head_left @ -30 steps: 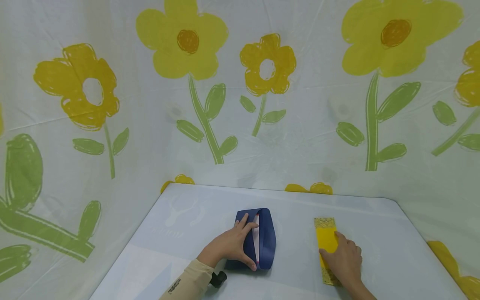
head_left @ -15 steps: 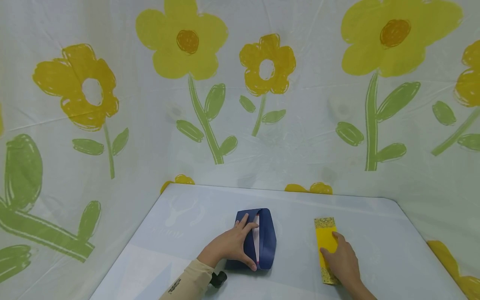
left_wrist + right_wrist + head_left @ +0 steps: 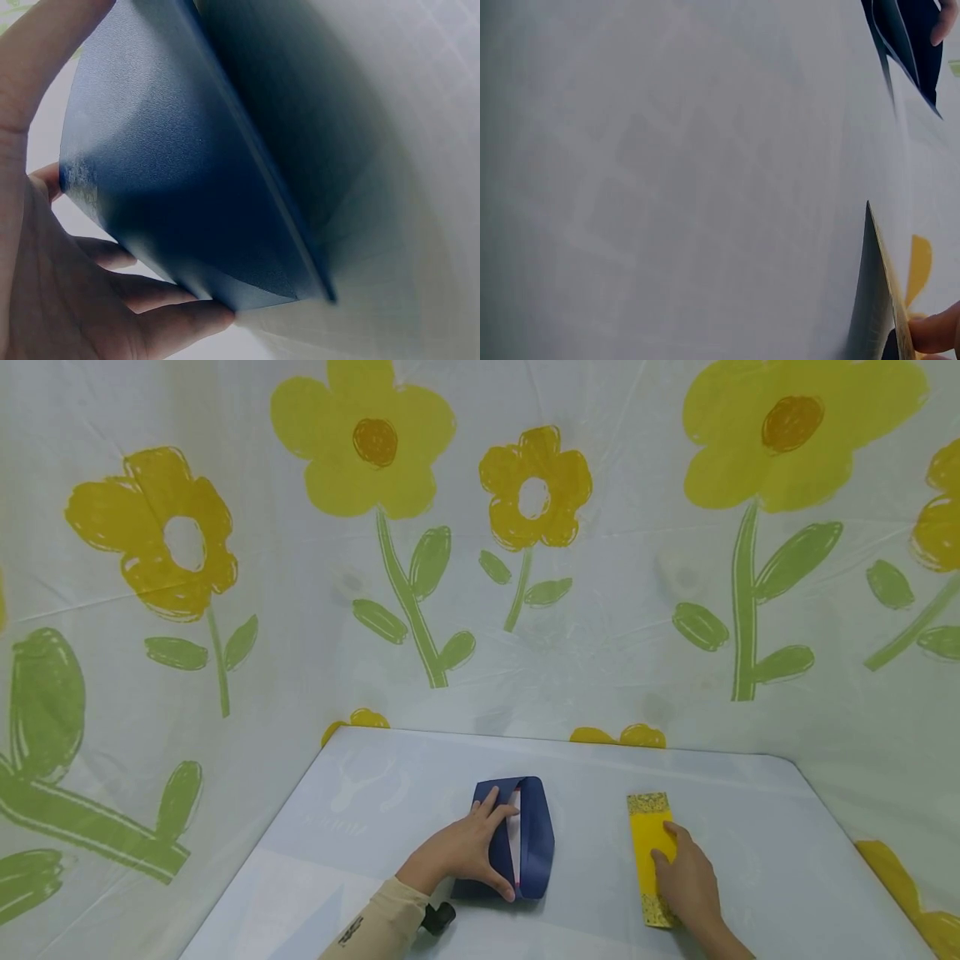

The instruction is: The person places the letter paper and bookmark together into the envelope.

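My left hand (image 3: 465, 852) grips a navy blue envelope (image 3: 537, 847), thumb at the near end and the other fingers spread across its front. The flap stands open to the right, and a whitish sheet with pinkish corners (image 3: 515, 843) shows in the mouth. In the left wrist view, the envelope's blue back (image 3: 165, 150) is tilted up off the table. My right hand (image 3: 690, 877) holds a narrow yellow card (image 3: 649, 835) with gold-patterned ends by its right side, the thumb over its face. Seen from the right wrist, the card (image 3: 874, 300) stands edge-on; most of that hand is outside this view.
Both things are above a white table (image 3: 585, 927) with rounded far corners. A white curtain (image 3: 615, 635) printed with yellow flowers hangs behind and at the sides. Below my left wrist is a small black object (image 3: 438, 918).
My right thumb has slid from the yellow card's left edge towards its middle. The left hand and the envelope have hardly moved.
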The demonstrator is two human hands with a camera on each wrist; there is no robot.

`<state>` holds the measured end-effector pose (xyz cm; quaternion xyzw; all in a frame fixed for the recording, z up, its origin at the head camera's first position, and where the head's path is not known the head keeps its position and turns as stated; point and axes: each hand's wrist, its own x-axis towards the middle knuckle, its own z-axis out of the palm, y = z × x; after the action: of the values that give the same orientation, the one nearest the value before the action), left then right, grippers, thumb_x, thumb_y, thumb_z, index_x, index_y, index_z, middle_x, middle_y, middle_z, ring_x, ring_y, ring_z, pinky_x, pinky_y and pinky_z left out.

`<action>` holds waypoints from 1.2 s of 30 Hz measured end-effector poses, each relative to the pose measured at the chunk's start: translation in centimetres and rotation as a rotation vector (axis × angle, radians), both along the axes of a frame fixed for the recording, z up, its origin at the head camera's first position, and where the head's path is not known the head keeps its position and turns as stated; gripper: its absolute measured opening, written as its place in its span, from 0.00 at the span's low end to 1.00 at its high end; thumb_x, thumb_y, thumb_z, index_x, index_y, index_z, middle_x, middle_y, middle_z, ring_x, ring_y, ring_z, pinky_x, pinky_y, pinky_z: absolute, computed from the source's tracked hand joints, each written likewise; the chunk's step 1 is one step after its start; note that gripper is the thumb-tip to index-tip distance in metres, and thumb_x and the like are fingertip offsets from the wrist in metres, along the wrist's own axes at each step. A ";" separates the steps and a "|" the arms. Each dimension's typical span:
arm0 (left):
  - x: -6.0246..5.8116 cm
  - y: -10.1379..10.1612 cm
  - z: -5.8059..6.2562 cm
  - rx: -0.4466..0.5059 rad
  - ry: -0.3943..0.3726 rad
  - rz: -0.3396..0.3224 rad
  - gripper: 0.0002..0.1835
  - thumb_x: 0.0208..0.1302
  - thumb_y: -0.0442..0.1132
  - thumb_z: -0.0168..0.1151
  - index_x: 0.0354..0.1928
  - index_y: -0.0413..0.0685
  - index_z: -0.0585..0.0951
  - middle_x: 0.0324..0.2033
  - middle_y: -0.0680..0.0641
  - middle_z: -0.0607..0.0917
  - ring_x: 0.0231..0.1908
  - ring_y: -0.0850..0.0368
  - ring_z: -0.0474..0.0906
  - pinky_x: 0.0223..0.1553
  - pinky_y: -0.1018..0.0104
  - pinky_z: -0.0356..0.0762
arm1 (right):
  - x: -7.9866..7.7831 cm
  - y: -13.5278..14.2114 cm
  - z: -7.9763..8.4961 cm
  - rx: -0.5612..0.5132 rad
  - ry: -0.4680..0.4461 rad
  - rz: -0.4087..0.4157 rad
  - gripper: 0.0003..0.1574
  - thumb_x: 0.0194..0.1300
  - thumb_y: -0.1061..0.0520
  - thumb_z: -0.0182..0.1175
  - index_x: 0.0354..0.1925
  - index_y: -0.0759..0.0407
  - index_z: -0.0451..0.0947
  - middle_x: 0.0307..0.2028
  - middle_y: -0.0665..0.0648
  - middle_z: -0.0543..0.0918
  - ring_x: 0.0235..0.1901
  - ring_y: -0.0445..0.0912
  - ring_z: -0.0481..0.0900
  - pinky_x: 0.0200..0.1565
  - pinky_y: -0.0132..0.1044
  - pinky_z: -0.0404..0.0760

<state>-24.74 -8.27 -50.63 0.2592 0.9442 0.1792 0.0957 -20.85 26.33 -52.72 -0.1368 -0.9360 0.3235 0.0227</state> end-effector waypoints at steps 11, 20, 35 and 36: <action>0.2 0.4 0.2 0.001 -0.007 0.001 0.66 0.30 0.74 0.80 0.76 0.68 0.60 0.80 0.40 0.46 0.75 0.30 0.52 0.62 0.36 0.71 | -0.1 -0.2 0.4 -0.037 -0.012 -0.024 0.39 0.73 0.61 0.58 0.73 0.73 0.55 0.70 0.80 0.60 0.68 0.72 0.62 0.64 0.67 0.65; 0.2 0.8 0.2 -0.008 0.002 -0.004 0.66 0.31 0.74 0.80 0.75 0.69 0.59 0.81 0.40 0.46 0.74 0.29 0.53 0.61 0.36 0.72 | -0.2 -0.5 0.3 -0.068 -0.005 -0.021 0.39 0.73 0.59 0.57 0.74 0.71 0.55 0.71 0.79 0.59 0.70 0.72 0.58 0.66 0.68 0.61; 0.1 1.3 -0.1 -0.004 0.006 -0.016 0.66 0.31 0.74 0.80 0.76 0.68 0.60 0.80 0.40 0.46 0.74 0.28 0.53 0.60 0.36 0.73 | -0.2 -1.4 0.4 -0.105 -0.014 -0.002 0.40 0.74 0.58 0.57 0.76 0.68 0.53 0.73 0.78 0.56 0.72 0.72 0.54 0.67 0.69 0.58; 0.1 1.4 -0.1 -0.005 0.007 -0.017 0.66 0.31 0.74 0.80 0.75 0.69 0.60 0.80 0.40 0.46 0.74 0.28 0.54 0.60 0.36 0.73 | -0.1 -1.5 0.5 -0.107 -0.015 0.002 0.40 0.74 0.58 0.57 0.76 0.68 0.53 0.73 0.78 0.56 0.72 0.72 0.54 0.68 0.68 0.58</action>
<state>-24.60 -6.91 -50.70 0.2676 0.9427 0.1752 0.0947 -20.99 24.83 -52.24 -0.1396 -0.9176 0.3722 0.0079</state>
